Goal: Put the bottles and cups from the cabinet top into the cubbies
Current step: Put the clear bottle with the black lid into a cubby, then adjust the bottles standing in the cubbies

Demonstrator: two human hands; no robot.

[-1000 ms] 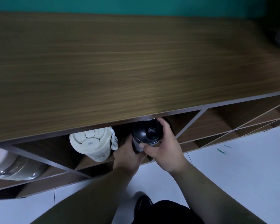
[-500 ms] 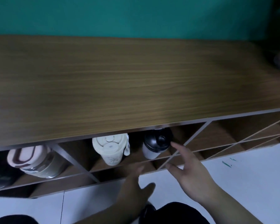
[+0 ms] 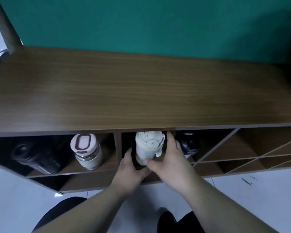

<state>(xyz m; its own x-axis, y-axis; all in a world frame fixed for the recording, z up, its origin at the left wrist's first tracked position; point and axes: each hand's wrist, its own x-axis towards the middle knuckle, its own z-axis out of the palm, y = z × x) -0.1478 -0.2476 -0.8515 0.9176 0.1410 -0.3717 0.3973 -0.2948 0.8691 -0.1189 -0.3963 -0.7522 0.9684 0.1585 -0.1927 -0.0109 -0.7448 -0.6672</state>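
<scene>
Now the fingers of the right hand are reaching up along the right side of the cream cup, and its thumb is pressing the cup's lower front. Opposite them, the left hand is wrapping the cup's lower left side, its fingertips going into the dark behind it, so both hands are clamping the cup between them. This cup is standing upright in the middle cubby, just under the cabinet top. Just beside the right hand, a black bottle is sitting in the same cubby. Across the divider to the left, a bottle with a pink lid is leaning in the next cubby, with a dark bottle lying further left in shadow.
</scene>
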